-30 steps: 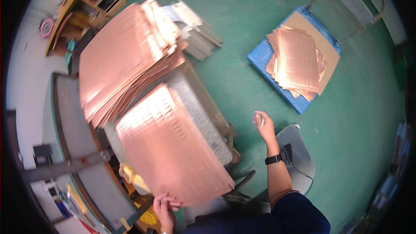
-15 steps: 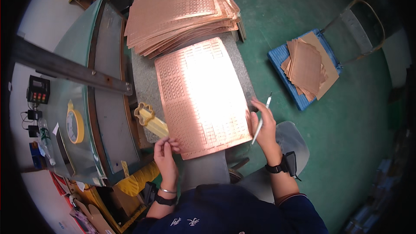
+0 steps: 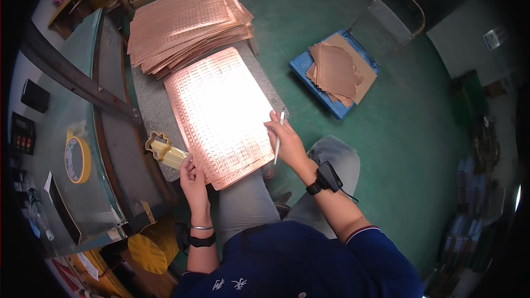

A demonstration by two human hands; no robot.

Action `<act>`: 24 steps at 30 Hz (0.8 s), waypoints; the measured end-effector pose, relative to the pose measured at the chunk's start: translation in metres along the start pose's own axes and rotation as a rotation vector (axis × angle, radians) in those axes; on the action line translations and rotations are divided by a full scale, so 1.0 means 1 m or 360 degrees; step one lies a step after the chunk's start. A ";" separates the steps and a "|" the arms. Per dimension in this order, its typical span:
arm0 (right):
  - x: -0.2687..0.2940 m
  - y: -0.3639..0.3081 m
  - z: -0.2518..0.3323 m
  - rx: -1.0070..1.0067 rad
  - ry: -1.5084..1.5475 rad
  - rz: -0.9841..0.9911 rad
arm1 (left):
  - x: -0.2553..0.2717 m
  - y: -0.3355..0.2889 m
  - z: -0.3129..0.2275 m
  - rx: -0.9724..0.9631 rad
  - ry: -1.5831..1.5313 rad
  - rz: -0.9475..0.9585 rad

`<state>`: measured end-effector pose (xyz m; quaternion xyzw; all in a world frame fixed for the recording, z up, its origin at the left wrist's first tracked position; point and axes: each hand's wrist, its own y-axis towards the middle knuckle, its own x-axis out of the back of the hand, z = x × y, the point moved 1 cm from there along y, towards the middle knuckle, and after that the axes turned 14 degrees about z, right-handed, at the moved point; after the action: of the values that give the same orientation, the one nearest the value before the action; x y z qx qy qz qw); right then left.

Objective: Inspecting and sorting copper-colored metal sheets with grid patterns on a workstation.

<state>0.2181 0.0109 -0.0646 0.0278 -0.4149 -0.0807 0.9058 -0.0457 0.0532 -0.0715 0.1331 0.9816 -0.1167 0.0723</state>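
Observation:
A copper-coloured sheet (image 3: pixel 221 105) with a stamped grid pattern lies before me, its middle washed out by glare. A second edge shows along its near side, as if another sheet lies beneath. My left hand (image 3: pixel 194 181) is closed at the sheet's near left edge, the fingertips partly hidden. At the right edge, my right hand (image 3: pixel 288 142) touches the sheet while holding a slim white pen-like tool (image 3: pixel 277 146) with a dark tip. Beside my left hand lies a pale yellow tool with a scalloped end (image 3: pixel 165 152).
A tall stack of copper sheets (image 3: pixel 182 19) stands at the far end of the grey bench (image 3: pixel 152 96). More sheets lie on a blue trolley (image 3: pixel 301 65) at right. At left, a glass-topped table (image 3: pixel 83 110) carries a yellow tape roll (image 3: pixel 78 159); a metal bar (image 3: pixel 83 83) juts out.
The whole view has shifted, so the bench and trolley sit further left. Both hands stay at the sheet's edges, and a second edge now shows along its near side.

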 end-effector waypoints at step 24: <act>0.000 0.002 0.007 -0.0046 0.0001 0.0032 | -0.001 -0.006 0.001 -0.0097 -0.0155 -0.0053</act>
<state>0.2134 0.0131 -0.0600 0.0104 -0.4138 -0.0777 0.9070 -0.0461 0.0470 -0.0708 0.1086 0.9821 -0.0942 0.1219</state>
